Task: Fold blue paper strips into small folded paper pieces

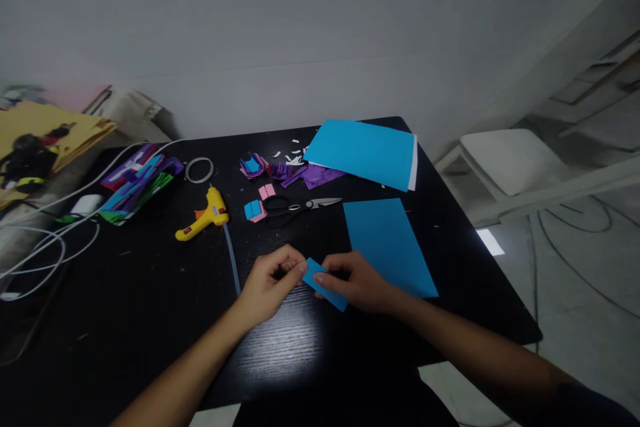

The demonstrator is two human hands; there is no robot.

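Observation:
A narrow blue paper piece (334, 295) is held between both hands above the black table (175, 320). My left hand (273, 280) pinches its upper left end between thumb and fingers. Across its middle, my right hand (357, 280) has the thumb on top and fingers partly hidden beneath. A larger blue sheet (393, 243) lies flat beside and partly behind my right hand. Scissors (305, 204) lie beyond the hands, near small blue folded pieces (253, 209) and a pink one (267, 191).
A yellow glue gun (210, 215) with a glue stick lies left of centre, near a grey ring (199, 170). Colored strips (137, 183) and white cables (55, 233) are at left. Blue sheets (365, 150) and purple scraps (320, 176) lie at the back; a white stool (513, 160) stands right.

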